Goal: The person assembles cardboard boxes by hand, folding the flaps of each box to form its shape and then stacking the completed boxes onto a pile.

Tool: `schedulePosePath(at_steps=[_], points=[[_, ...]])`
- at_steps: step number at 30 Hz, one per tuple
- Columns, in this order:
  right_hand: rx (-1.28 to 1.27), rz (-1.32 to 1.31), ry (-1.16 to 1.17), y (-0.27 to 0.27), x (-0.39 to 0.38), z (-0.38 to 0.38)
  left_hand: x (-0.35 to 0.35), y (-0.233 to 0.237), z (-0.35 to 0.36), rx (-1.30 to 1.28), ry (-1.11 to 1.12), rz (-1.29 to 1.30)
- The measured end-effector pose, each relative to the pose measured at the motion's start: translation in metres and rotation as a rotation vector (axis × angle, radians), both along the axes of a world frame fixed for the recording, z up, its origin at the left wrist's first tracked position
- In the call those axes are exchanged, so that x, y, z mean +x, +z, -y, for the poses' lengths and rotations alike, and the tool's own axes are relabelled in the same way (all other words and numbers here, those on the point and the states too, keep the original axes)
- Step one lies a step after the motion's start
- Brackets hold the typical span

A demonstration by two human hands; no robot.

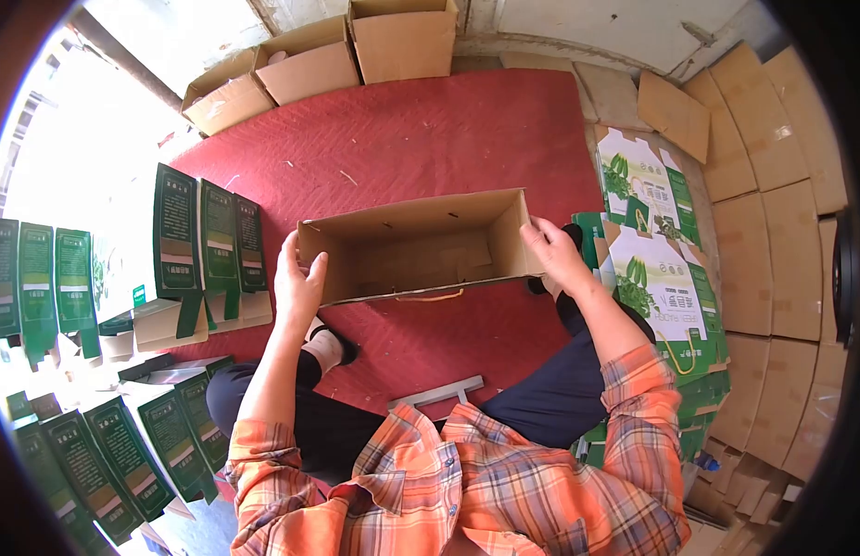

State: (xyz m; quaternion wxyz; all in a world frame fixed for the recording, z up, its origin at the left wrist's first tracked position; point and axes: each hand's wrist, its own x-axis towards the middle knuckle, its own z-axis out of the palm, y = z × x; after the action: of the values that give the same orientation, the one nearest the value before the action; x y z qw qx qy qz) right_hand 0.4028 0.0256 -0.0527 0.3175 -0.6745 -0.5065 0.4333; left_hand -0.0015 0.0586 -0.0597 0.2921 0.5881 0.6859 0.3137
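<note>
An open cardboard box (416, 255) is held in front of me over the red floor covering, its bare brown inside facing up. A yellow cord handle (430, 296) shows on its near side. My left hand (298, 278) grips the box's left end, thumb at the rim and the other fingers around the outside. At the right end, my right hand (552, 252) holds the wall in the same way, thumb near the edge. The fingertips behind the walls are hidden.
Flat printed green-and-white cartons (657, 278) are stacked at my right, near plain cardboard stacks (750, 250). Green boxes (180, 232) stand in rows at left. Brown cartons (309, 69) line the back. A grey metal piece (439, 391) lies before me on the red covering (430, 139).
</note>
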Motion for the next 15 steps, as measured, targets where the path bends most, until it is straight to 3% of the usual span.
schedulePosePath(at_steps=[6,8,10,15], points=[[-0.026,0.186,0.070,0.008,-0.004,-0.002,0.009,0.020,0.004,0.023,-0.032,-0.147],[0.144,0.315,0.100,0.007,-0.006,-0.002,0.008,0.021,0.005,0.014,-0.036,-0.160],[0.190,0.321,0.111,0.011,-0.008,-0.001,0.004,0.015,0.004,0.261,-0.182,-0.414],[0.189,0.351,0.167,0.024,-0.014,-0.003,0.002,0.016,-0.008,0.059,-0.228,-0.515]])
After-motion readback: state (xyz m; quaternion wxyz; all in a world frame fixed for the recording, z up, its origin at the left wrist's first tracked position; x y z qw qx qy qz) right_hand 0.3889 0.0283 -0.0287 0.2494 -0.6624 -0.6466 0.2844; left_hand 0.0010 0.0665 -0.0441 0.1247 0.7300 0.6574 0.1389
